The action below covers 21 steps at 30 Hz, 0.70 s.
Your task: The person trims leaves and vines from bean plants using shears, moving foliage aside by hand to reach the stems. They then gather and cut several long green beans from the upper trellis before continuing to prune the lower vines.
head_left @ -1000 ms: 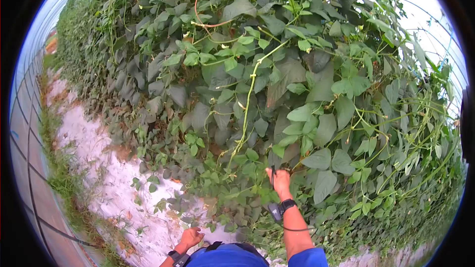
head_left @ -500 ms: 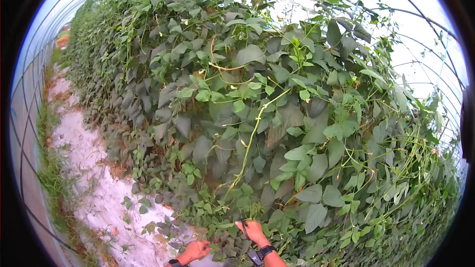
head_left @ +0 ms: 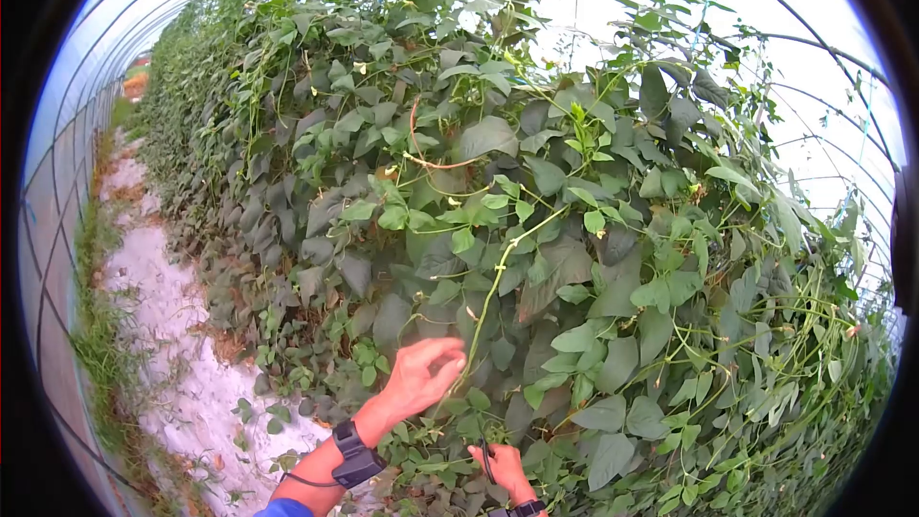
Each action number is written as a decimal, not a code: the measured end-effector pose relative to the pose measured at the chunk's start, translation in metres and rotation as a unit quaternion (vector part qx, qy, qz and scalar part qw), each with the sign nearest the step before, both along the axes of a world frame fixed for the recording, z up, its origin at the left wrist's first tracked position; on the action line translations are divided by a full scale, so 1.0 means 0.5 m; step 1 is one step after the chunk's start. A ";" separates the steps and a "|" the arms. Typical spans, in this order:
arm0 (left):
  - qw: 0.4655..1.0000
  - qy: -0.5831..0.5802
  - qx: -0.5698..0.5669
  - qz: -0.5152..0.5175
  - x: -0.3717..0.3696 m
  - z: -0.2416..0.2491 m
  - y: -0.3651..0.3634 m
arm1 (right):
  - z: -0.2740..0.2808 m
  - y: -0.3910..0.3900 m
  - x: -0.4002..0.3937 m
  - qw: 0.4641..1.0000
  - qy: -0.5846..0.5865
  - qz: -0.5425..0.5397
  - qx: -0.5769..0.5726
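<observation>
My left hand point(head_left: 428, 375) is raised in front of the bean foliage, its fingers loosely curved with a gap between them. Its fingertips come right beside a long pale-green vine stem point(head_left: 495, 282), which hangs diagonally over the leaves. Lower and to the right, my right hand point(head_left: 504, 471) is closed around a thin dark-handled tool point(head_left: 485, 455) among the low leaves; the tool's working end is hidden in the foliage. A black device point(head_left: 358, 455) is strapped to my left wrist, and a dark band point(head_left: 527, 508) to my right.
A tall wall of climbing bean plants point(head_left: 287, 163) fills the middle and right. Along the left runs a pale ground sheet point(head_left: 168, 325) edged with grass point(head_left: 100, 345). Curved greenhouse hoops point(head_left: 814, 29) arch overhead. A reddish-brown dried pod or stem point(head_left: 436, 165) hangs among the leaves.
My left hand has risen up and right from low over the ground sheet to the hanging stem. My right hand has shifted slightly down and right, still holding the dark-handled tool.
</observation>
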<state>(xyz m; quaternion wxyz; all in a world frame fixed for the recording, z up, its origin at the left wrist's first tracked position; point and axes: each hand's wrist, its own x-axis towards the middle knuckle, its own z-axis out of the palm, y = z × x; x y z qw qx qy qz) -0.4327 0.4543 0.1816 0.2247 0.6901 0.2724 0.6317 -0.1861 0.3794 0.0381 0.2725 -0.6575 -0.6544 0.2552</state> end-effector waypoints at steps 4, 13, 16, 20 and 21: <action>0.990 -0.043 0.131 0.041 0.043 0.163 0.079 | -0.001 0.051 0.039 0.999 0.033 -0.025 0.033; 0.983 -0.107 0.147 0.017 0.169 0.493 0.170 | 0.152 0.088 0.062 0.991 0.003 0.034 0.130; 0.985 -0.091 0.141 0.040 0.191 0.557 0.231 | 0.228 0.091 0.064 0.965 -0.007 0.100 0.243; 0.987 -0.091 0.126 0.042 0.200 0.578 0.292 | 0.320 0.082 0.048 0.960 -0.003 0.088 0.266; 0.986 -0.088 0.127 0.056 0.198 0.576 0.297 | 0.348 0.074 0.041 0.957 0.011 0.100 0.271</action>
